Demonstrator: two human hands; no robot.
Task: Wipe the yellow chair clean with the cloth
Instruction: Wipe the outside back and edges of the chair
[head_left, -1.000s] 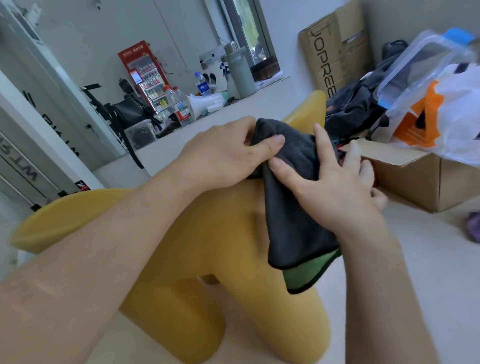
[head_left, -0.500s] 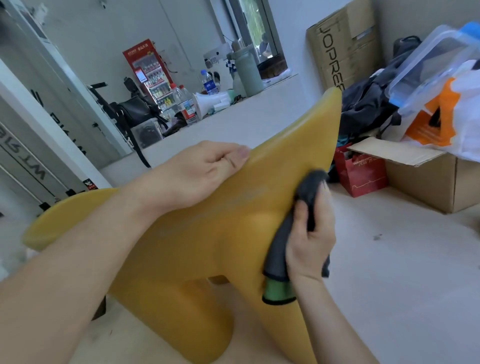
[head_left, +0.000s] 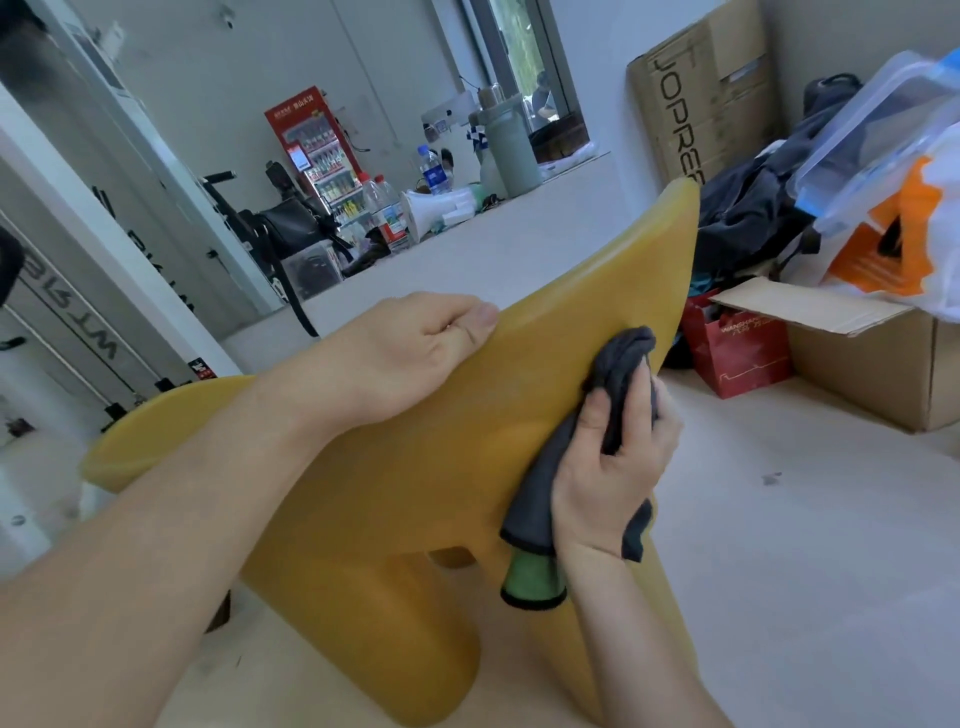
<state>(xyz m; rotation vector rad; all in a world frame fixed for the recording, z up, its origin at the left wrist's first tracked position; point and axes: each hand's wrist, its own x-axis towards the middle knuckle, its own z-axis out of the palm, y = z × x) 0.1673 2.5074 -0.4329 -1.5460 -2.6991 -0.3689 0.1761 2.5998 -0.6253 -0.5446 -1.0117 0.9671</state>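
The yellow chair (head_left: 415, 478), a moulded plastic shape with thick legs, fills the middle of the view and stands on the pale floor. My left hand (head_left: 410, 353) grips its upper edge, fingers curled over the rim. My right hand (head_left: 613, 473) holds a bunched dark grey cloth (head_left: 618, 364) with a green underside against the chair's right flank, just below the raised tip. The cloth's lower end hangs beneath my wrist.
A red paper bag (head_left: 737, 348) and an open cardboard box (head_left: 872, 353) sit on the floor right of the chair, with bags and a clear lidded tub piled above. A tall carton (head_left: 696, 98) leans on the wall. Bottles and a megaphone (head_left: 441, 208) lie farther back.
A second ago both hands held the cloth over the chair's tip. My left hand let go and took the chair's edge; my right hand brought the cloth down onto the chair's side.
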